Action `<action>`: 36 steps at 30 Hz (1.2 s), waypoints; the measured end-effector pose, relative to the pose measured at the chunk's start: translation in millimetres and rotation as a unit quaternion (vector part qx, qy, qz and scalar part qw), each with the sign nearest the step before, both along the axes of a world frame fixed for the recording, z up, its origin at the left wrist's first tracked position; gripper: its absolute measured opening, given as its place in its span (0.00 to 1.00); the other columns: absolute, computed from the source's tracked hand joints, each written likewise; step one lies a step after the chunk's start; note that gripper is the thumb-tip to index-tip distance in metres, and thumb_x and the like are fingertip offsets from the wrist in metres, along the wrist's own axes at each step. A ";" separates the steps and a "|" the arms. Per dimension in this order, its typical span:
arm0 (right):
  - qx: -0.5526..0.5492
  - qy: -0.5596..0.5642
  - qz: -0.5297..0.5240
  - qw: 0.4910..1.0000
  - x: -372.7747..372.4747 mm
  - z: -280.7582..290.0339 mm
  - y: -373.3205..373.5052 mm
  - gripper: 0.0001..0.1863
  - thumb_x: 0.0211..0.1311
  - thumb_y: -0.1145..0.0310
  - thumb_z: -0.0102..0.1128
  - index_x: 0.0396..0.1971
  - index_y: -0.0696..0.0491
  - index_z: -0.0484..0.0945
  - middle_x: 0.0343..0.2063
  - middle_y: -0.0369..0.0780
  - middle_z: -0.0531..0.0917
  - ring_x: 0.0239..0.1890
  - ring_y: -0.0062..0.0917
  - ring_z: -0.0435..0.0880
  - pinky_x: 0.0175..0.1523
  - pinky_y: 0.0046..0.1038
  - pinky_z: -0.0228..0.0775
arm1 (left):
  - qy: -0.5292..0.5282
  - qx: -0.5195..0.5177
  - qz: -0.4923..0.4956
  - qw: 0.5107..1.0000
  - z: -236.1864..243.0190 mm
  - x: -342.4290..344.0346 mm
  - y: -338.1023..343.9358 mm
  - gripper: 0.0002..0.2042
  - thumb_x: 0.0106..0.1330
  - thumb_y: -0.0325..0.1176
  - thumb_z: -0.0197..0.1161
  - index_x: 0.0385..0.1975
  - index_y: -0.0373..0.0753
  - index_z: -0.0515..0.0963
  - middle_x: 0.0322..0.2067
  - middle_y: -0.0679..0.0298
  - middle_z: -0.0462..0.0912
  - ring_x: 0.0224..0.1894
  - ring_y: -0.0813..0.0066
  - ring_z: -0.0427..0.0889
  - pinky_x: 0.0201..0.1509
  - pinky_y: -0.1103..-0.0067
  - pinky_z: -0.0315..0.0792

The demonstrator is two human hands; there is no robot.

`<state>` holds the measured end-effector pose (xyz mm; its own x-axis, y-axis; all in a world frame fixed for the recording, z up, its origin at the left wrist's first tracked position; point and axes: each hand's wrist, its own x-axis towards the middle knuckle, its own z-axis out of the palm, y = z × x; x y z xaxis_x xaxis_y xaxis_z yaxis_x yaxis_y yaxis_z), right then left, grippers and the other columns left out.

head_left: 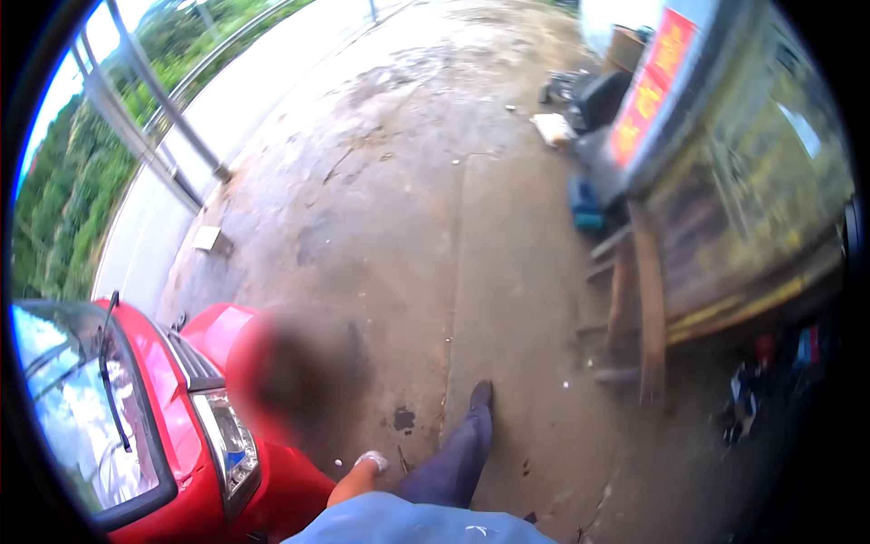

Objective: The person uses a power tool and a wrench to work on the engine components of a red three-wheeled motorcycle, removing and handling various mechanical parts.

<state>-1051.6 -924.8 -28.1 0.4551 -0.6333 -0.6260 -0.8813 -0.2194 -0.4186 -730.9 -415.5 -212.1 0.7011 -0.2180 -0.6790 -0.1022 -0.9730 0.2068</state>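
My left hand [372, 460] hangs low in front of my body, beside the red vehicle [195, 485]. It looks whitish, as if gloved, and is small and smeared, so its fingers cannot be read and nothing held can be made out. The bare forearm [352, 484] comes out from under my blue shirt [408, 521]. No part of my right hand shows. One leg in dark trousers [450, 462] is stretched forward, with a dark shoe [482, 395] over the concrete.
The vehicle's headlight [229, 444] and windscreen [77, 390] are close on the left. Farther off are a pale block [213, 240] and metal posts [168, 100]. A wooden bench-like frame [649, 308] stands right, by a weathered wall [752, 199]. A dark blur hides ground near the vehicle.
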 end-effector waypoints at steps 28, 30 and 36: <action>0.069 -0.009 0.610 0.789 1291.8 46.4 308.5 0.18 0.70 0.57 0.55 0.50 0.51 0.83 0.22 0.38 0.82 0.22 0.24 0.79 0.28 0.30 0.71 | 0.213 -0.079 0.606 0.762 113.7 365.1 122.9 0.21 0.68 0.49 0.59 0.55 0.47 0.83 0.56 0.59 0.83 0.58 0.61 0.82 0.60 0.68 0.76; 0.068 -0.018 0.663 0.745 1343.0 37.6 410.8 0.19 0.70 0.58 0.54 0.52 0.52 0.83 0.23 0.38 0.83 0.25 0.24 0.81 0.31 0.30 0.73 | 0.047 -0.134 0.746 0.650 92.5 459.3 208.5 0.14 0.74 0.41 0.57 0.51 0.46 0.84 0.43 0.55 0.88 0.45 0.64 0.85 0.50 0.67 0.79; -0.015 0.082 0.795 0.601 1422.7 -30.9 635.4 0.20 0.71 0.56 0.53 0.52 0.51 0.83 0.27 0.41 0.87 0.27 0.27 0.84 0.36 0.32 0.76 | 0.125 -0.140 0.738 0.648 169.8 593.2 373.2 0.24 0.69 0.51 0.58 0.58 0.43 0.81 0.58 0.57 0.83 0.61 0.56 0.81 0.63 0.65 0.74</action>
<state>371.0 -289.3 -59.0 0.4340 0.5074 -0.7444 0.4226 -0.8444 -0.3292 -137.7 -42.2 -42.3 0.1614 0.4253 -0.8906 0.9683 0.1062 0.2261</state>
